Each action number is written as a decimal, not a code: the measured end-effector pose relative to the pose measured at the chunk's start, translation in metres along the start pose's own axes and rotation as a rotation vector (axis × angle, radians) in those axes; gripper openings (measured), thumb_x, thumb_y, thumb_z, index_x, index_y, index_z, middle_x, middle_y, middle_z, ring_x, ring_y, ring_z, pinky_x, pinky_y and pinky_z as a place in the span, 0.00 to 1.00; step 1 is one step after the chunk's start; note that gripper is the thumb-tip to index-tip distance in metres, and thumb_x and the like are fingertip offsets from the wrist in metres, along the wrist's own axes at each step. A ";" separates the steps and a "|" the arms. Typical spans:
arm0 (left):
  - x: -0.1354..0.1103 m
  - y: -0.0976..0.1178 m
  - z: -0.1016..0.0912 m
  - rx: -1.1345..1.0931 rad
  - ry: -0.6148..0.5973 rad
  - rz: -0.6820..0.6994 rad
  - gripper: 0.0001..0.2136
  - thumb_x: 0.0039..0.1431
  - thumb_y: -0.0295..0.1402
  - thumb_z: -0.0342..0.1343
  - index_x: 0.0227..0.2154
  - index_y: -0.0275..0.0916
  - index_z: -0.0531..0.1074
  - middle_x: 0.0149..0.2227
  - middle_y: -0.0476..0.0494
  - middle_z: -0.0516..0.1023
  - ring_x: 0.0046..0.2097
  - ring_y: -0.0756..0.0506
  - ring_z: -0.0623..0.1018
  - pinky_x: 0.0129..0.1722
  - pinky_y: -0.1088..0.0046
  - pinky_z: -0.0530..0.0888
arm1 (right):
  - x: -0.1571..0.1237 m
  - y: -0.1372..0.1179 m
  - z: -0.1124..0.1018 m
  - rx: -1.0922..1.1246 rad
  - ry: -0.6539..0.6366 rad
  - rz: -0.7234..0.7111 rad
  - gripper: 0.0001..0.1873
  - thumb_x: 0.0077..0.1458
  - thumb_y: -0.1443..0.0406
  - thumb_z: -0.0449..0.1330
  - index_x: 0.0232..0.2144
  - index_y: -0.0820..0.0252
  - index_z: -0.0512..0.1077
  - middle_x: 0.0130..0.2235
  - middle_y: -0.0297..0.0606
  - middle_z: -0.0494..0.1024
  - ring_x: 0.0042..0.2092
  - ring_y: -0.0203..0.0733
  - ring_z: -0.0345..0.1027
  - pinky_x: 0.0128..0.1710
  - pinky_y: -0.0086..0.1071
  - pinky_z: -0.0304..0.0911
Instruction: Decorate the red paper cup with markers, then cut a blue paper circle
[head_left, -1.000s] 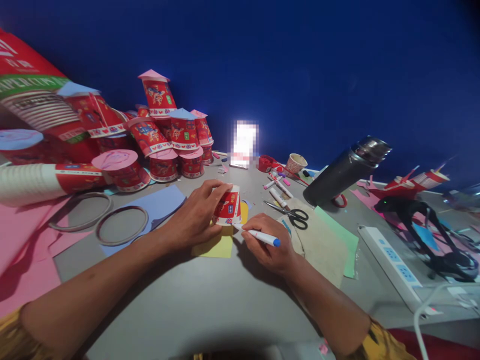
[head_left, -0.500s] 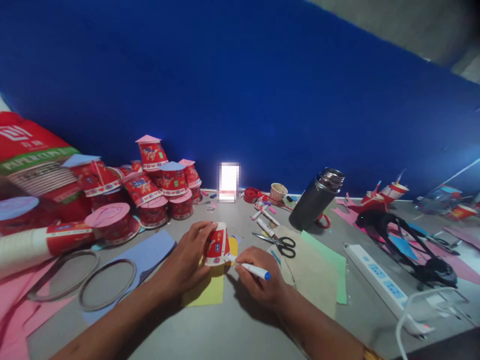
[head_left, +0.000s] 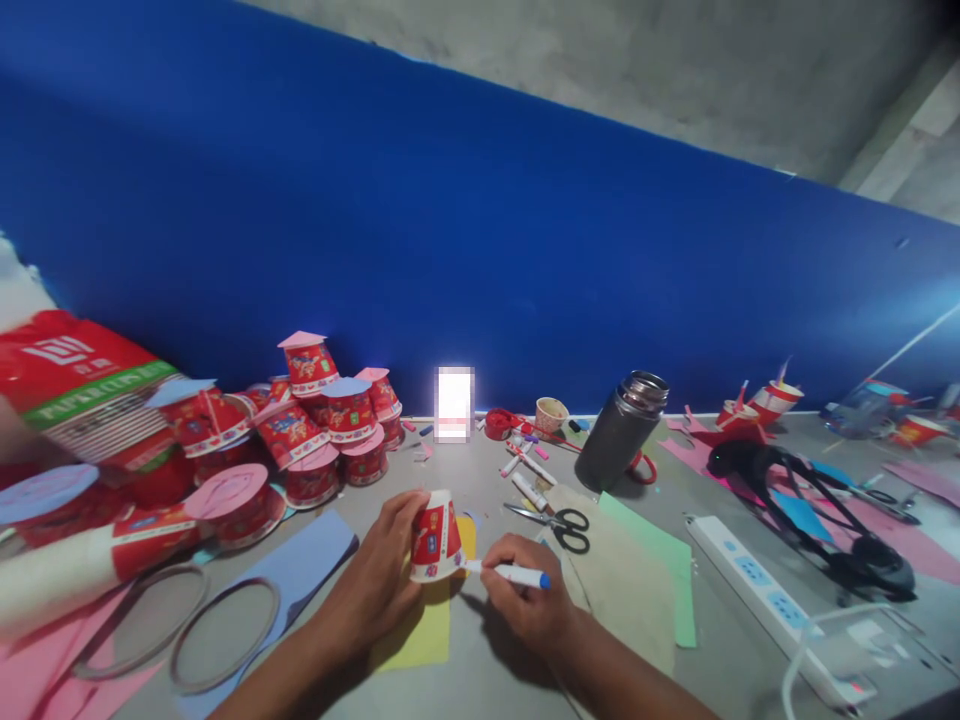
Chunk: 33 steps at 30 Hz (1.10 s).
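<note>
My left hand (head_left: 394,560) is closed around a red and white paper cup (head_left: 436,532), which is upside down and slightly tilted, its rim facing down. In my right hand (head_left: 525,595) is a white marker (head_left: 517,575) with a blue end, gripped like a pen. The marker's tip points left and meets or nearly meets the cup's rim; contact is too small to tell. Beneath the cup lies a yellow paper sheet (head_left: 424,635). Just beyond my right hand rest black-handled scissors (head_left: 566,528) on a beige sheet (head_left: 622,590).
Stacked decorated cups (head_left: 349,415) with paper tops stand at the left, beside a sleeve of white cups (head_left: 60,590) and two grey rings (head_left: 225,635). A dark thermos (head_left: 616,440) stands behind the scissors. Loose markers (head_left: 532,462), a power strip (head_left: 772,600) and a black headset (head_left: 810,510) lie rightward.
The camera view has tilted up, so everything sits lower in the picture. The cup has turned a little in my left hand, and the marker stays at its rim.
</note>
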<state>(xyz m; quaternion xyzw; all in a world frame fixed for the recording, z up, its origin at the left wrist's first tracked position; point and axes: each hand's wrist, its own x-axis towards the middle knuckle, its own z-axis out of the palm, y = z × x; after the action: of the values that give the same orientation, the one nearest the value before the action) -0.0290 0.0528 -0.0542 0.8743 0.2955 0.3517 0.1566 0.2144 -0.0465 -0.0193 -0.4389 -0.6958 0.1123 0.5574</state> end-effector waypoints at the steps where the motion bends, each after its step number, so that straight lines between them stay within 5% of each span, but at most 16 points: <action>1: 0.000 -0.001 -0.001 -0.007 -0.009 0.005 0.44 0.59 0.25 0.57 0.76 0.47 0.47 0.70 0.29 0.63 0.73 0.28 0.68 0.71 0.41 0.71 | -0.001 0.001 0.001 0.036 -0.003 0.087 0.07 0.63 0.62 0.63 0.33 0.57 0.77 0.28 0.34 0.81 0.27 0.38 0.72 0.29 0.29 0.66; 11: 0.004 0.002 -0.012 -0.052 -0.038 -0.055 0.46 0.59 0.29 0.61 0.76 0.62 0.49 0.69 0.36 0.67 0.70 0.27 0.73 0.67 0.40 0.77 | 0.002 0.002 0.006 0.548 0.034 0.726 0.15 0.53 0.54 0.73 0.32 0.58 0.77 0.26 0.32 0.78 0.25 0.35 0.65 0.28 0.28 0.61; 21: 0.001 -0.002 -0.012 -0.142 -0.042 -0.115 0.41 0.60 0.30 0.62 0.75 0.52 0.55 0.69 0.32 0.66 0.70 0.28 0.73 0.68 0.41 0.76 | 0.004 0.017 0.006 0.745 0.043 0.880 0.26 0.48 0.46 0.77 0.30 0.58 0.72 0.21 0.28 0.73 0.20 0.29 0.57 0.20 0.23 0.49; 33: 0.005 -0.004 -0.019 -0.092 -0.028 -0.081 0.42 0.62 0.28 0.61 0.76 0.52 0.52 0.69 0.31 0.63 0.72 0.28 0.70 0.69 0.38 0.73 | 0.017 0.004 0.003 0.714 0.161 0.943 0.30 0.45 0.42 0.77 0.31 0.58 0.72 0.19 0.25 0.71 0.19 0.28 0.54 0.18 0.22 0.51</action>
<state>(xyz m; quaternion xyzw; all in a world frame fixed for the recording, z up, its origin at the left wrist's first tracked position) -0.0406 0.0603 -0.0401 0.8584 0.3118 0.3461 0.2150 0.2133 -0.0303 -0.0111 -0.4931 -0.3006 0.5413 0.6112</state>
